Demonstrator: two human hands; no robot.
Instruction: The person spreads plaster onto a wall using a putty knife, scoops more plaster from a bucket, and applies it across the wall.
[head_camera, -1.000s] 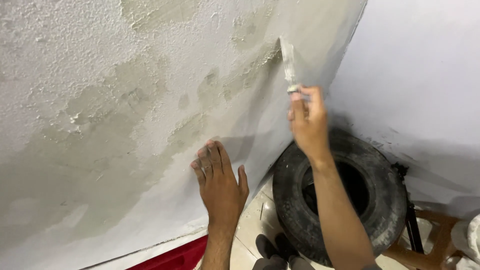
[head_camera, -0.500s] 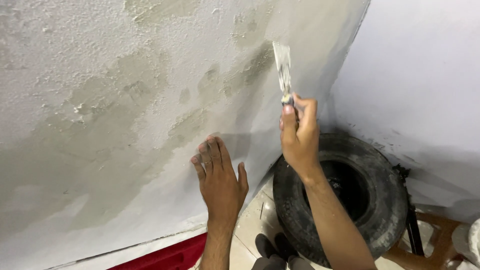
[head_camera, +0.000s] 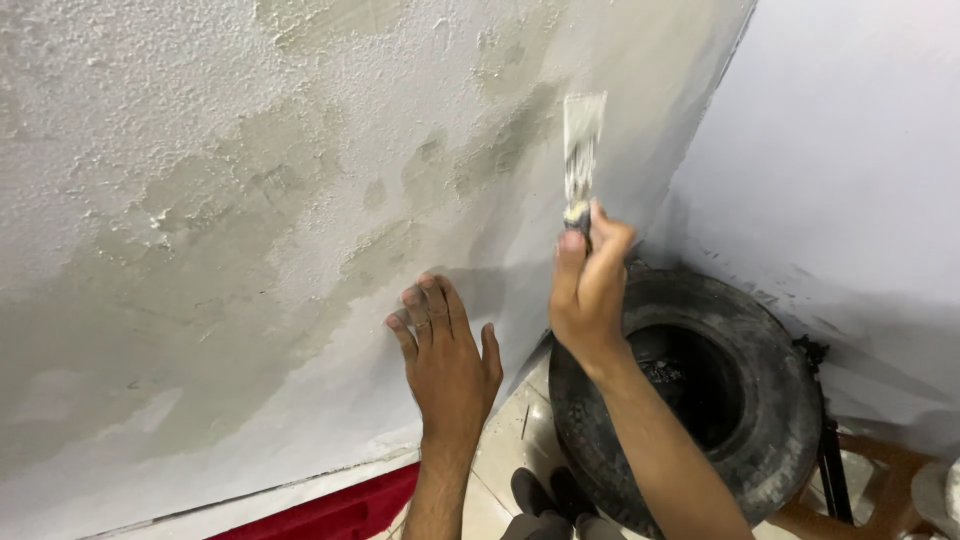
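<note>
1. The right hand (head_camera: 590, 290) is gripping the scraper (head_camera: 582, 150) by its handle, fingers pressed together around it.
2. The scraper is standing almost upright, blade pointing up, against the wall (head_camera: 250, 200).
3. The left hand (head_camera: 448, 355) is lying spread, flat on the wall, near a tyre (head_camera: 780, 400).

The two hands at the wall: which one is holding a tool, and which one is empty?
The right hand grips a putty knife, blade pointing up against the wall. The left hand holds nothing; it lies flat on the plaster, fingers spread.
</note>
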